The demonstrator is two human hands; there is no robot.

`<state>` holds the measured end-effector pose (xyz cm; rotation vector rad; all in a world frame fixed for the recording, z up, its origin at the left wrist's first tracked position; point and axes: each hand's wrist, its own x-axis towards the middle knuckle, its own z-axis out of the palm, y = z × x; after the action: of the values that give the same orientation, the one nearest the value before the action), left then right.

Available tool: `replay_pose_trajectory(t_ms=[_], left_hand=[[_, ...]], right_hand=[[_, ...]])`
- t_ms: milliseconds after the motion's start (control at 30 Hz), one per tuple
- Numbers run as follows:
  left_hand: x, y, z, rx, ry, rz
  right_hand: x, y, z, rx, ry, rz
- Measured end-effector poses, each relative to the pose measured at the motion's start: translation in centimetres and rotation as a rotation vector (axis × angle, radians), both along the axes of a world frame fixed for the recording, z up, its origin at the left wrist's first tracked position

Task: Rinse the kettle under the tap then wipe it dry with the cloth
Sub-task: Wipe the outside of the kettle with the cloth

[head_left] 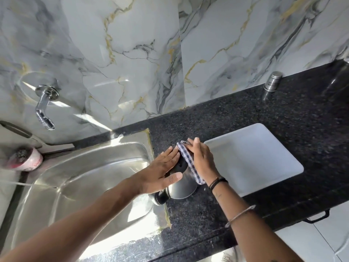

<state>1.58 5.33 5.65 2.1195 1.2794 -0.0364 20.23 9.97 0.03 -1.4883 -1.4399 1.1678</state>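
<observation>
A steel kettle with a black lid and black handle stands on the dark granite counter, just right of the sink. My left hand lies flat on the kettle's lid and left side, fingers straight and together. My right hand presses a blue-and-white checked cloth against the top and right side of the kettle. Both hands hide most of the upper part of the kettle. The tap sticks out of the marble wall at the left, and no water runs from it.
A white rectangular tray lies on the counter right of the kettle. At the back right stands a small steel canister. A pink tub holding a scrubber sits at the sink's far left corner. The counter's front edge runs below my right forearm.
</observation>
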Motion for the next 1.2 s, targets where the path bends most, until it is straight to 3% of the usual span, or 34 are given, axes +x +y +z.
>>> replay_pose_trajectory(t_ms=[133,333,567,633,833,1100,1200], left_hand=[[0.1,0.0,0.1,0.017,0.010,-0.018],[-0.2,0.1,-0.6,0.069,0.038,-0.041],[-0.3,0.2,-1.3,0.151,0.061,-0.078],[-0.2,0.0,-1.5,0.192,0.091,-0.095],[0.2,-0.2,-1.5,0.213,0.115,-0.092],[0.8,-0.1,-2.3,0.223,0.082,0.004],[0.9,0.0,-2.5,0.208,0.046,0.049]], right_hand=[[0.9,0.9,0.5,-0.040,-0.071,0.131],[0.1,-3.9,-1.4,0.036,0.107,0.040],[-1.5,-8.1,-4.5,0.160,0.110,-0.009],[-2.1,-9.3,-5.9,0.122,0.115,-0.064],[-1.5,-6.2,-4.9,-0.130,0.450,-0.125],[-2.9,-9.1,-5.6,0.000,0.334,-0.169],[-3.4,-10.0,-5.6,-0.042,0.363,-0.206]])
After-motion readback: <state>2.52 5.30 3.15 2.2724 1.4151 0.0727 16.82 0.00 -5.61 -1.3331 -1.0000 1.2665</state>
